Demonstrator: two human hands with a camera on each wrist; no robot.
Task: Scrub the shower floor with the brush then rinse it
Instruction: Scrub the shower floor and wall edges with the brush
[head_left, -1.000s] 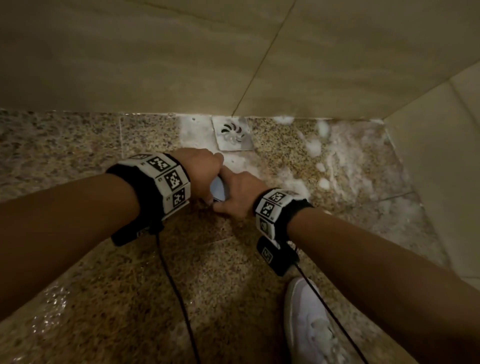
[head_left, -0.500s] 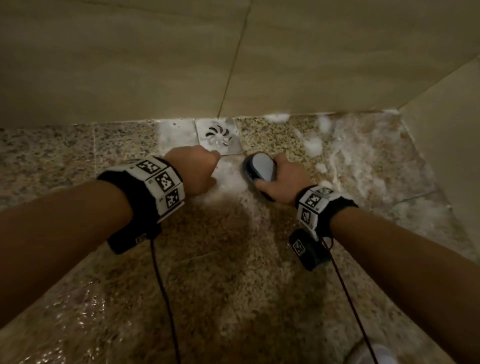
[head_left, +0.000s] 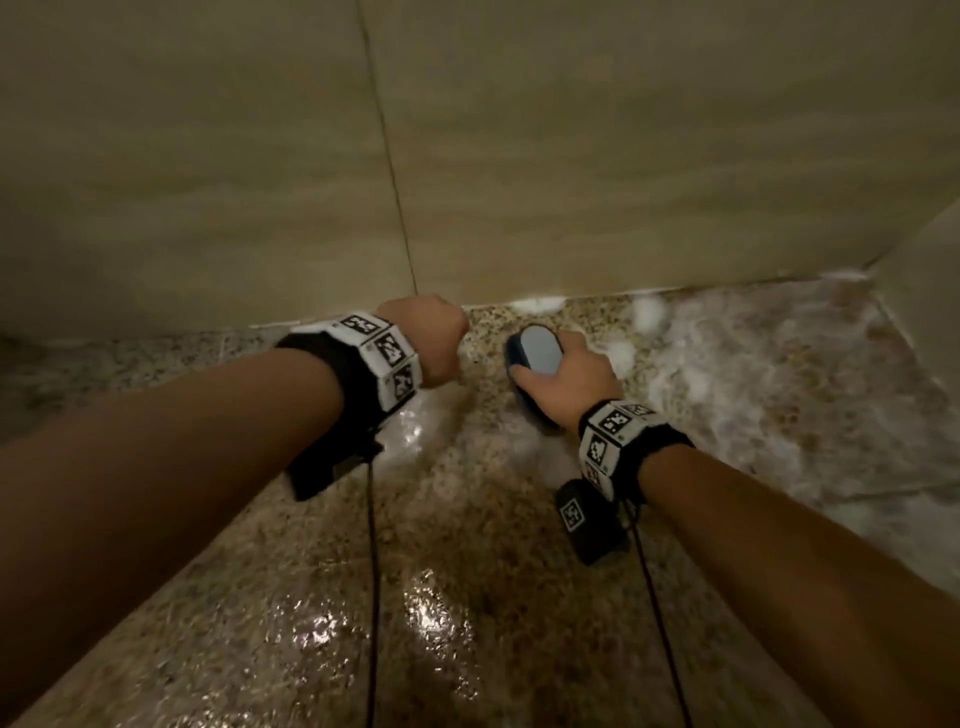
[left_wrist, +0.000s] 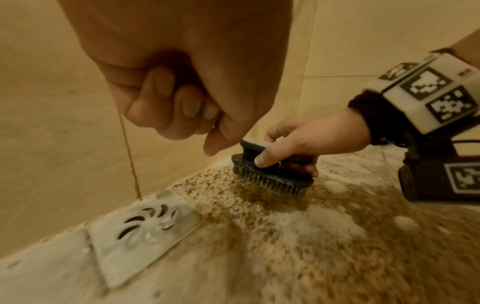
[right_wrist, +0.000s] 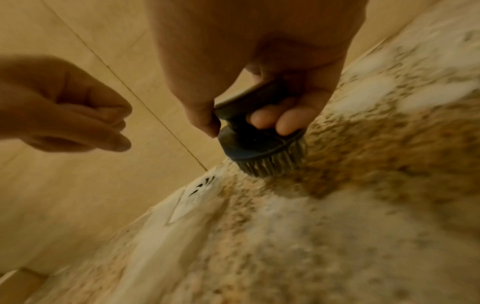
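A dark blue scrub brush (head_left: 540, 349) with a grey top stands bristles-down on the speckled stone shower floor (head_left: 467, 545), close to the back wall. My right hand (head_left: 566, 379) grips its handle from above, thumb on one side and fingers curled under the other (left_wrist: 306, 142). The bristles (right_wrist: 272, 164) press on wet stone at the edge of white foam (head_left: 753, 374). My left hand (head_left: 431, 338) hovers to the left of the brush, fingers curled into the palm (left_wrist: 176, 107), holding nothing.
A square metal drain cover (left_wrist: 145, 226) lies against the wall under my left hand, hidden in the head view. Beige tiled walls (head_left: 519, 156) close the back and the right corner. Foam covers the floor to the right; the near floor is wet and shiny.
My left hand has come off the brush. The right hand has carried the brush right and farther toward the wall. The white shoe has left the view.
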